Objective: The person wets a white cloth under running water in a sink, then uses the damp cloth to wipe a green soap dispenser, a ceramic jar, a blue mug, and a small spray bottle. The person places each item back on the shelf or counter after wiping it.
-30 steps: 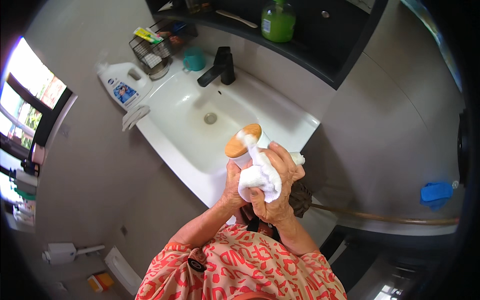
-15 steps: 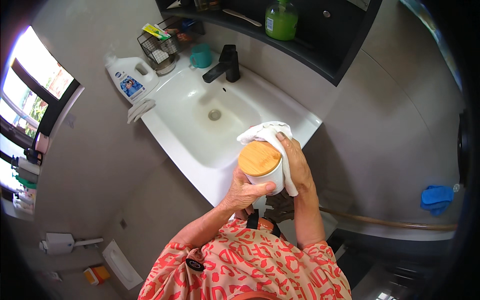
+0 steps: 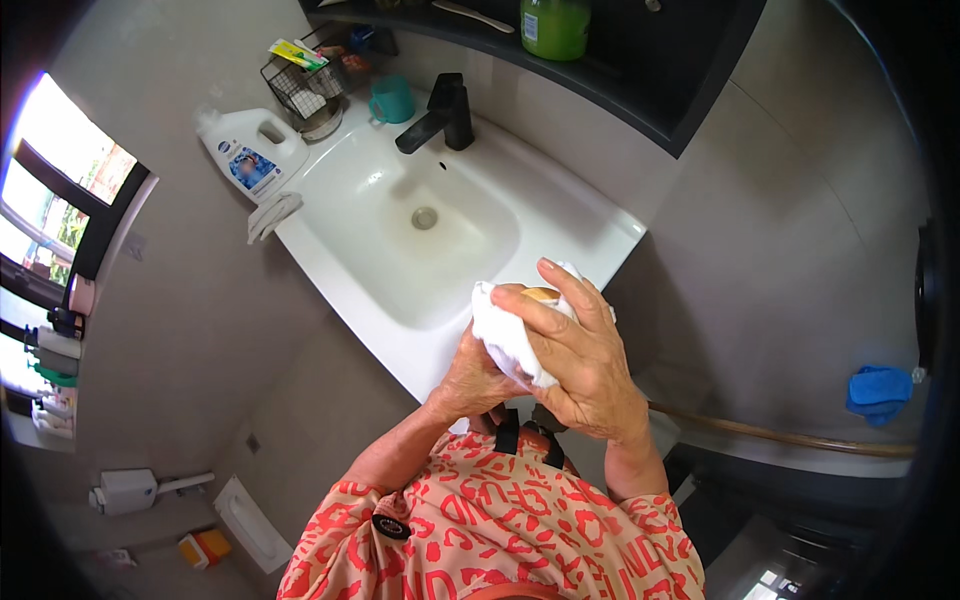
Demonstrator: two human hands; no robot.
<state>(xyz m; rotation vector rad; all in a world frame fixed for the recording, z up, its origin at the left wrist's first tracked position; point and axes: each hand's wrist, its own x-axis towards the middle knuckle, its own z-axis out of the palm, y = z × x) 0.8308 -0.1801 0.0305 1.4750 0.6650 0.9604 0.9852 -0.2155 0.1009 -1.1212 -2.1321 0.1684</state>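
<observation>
Between my hands, close to the near right edge of the sink, is a white jar with a flat wooden lid (image 3: 541, 295). My left hand (image 3: 472, 376) is wrapped round the jar's side from the left and below. A white cloth (image 3: 503, 333) drapes over the jar and hides most of it, leaving only a small strip of the lid visible. On top of the cloth lies my right hand (image 3: 590, 362), its palm pressing the cloth to the jar and its fingers curving over the lid.
Beyond my hands is a white sink (image 3: 345, 285) with a black faucet (image 3: 456, 118). Along its far left stand a white jug (image 3: 250, 155), a teal cup (image 3: 392, 100) and a wire basket (image 3: 292, 98). A pale cloth (image 3: 273, 216) hangs over its left edge. Overhead juts a dark shelf (image 3: 650, 115).
My right hand has moved from the jar's right side onto its top, bringing the cloth over the lid. The wooden lid, plainly visible before, is now mostly covered.
</observation>
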